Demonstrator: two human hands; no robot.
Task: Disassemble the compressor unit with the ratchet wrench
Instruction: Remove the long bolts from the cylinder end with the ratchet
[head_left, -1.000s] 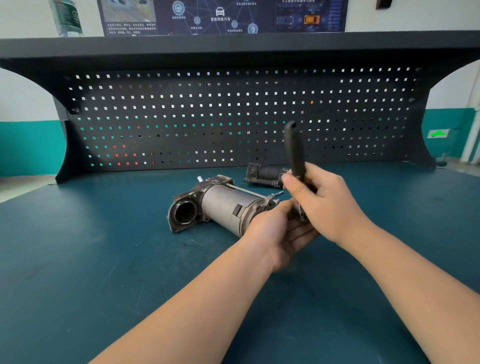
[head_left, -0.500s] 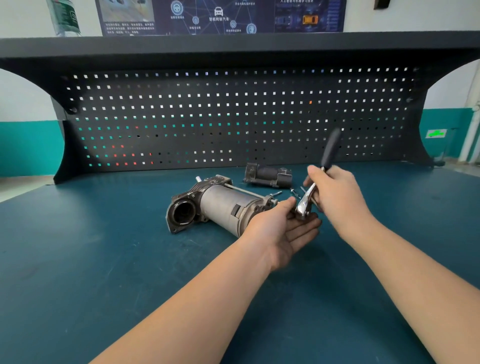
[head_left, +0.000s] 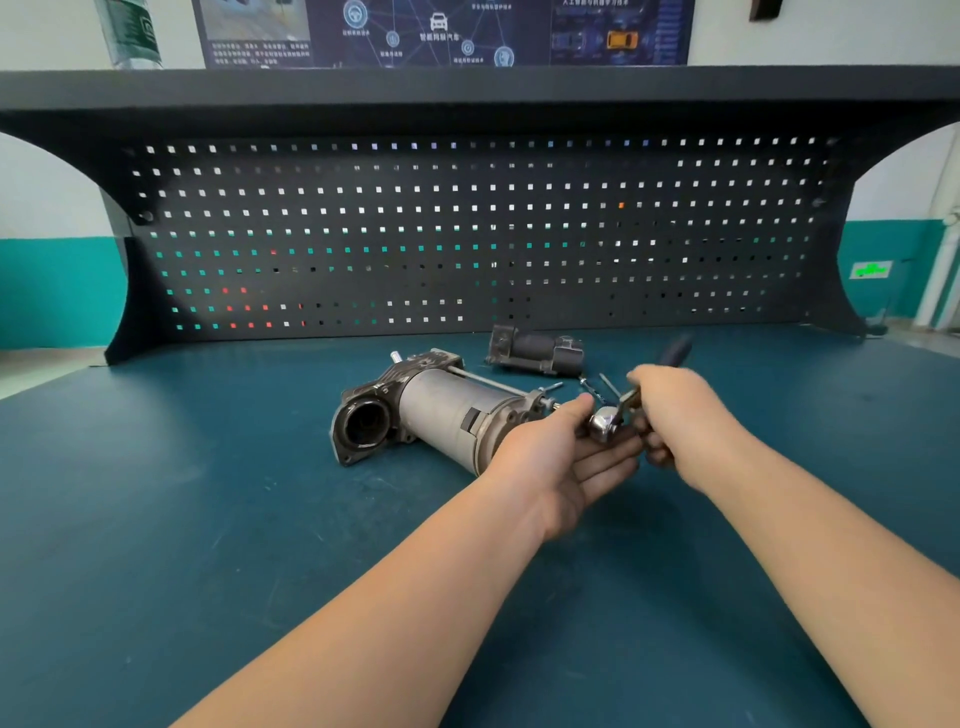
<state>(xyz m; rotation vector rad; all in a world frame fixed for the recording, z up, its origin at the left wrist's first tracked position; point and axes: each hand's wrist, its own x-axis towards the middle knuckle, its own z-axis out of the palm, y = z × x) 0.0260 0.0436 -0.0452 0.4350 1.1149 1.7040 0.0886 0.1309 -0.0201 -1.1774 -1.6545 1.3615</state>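
Observation:
The compressor unit (head_left: 441, 413), a grey metal cylinder with a dark flanged end, lies on its side on the bench (head_left: 208, 519). Long bolts stick out along its top. My right hand (head_left: 675, 415) grips the ratchet wrench (head_left: 605, 423) by its shaft; the chrome head sits at the unit's right end and the black handle (head_left: 675, 351) tilts up to the right. My left hand (head_left: 561, 457) is under the wrench head, thumb and fingers around it at the unit's end. What the socket sits on is hidden by my hands.
A dark detached compressor part (head_left: 535, 348) lies behind the unit near the pegboard (head_left: 467, 234). Loose bolts (head_left: 597, 387) lie between that part and my hands. The bench top is blue-green, with a black shelf overhead.
The wrench handle has swung from nearly upright down toward the right. My right hand moved with it; my left hand stayed at the wrench head.

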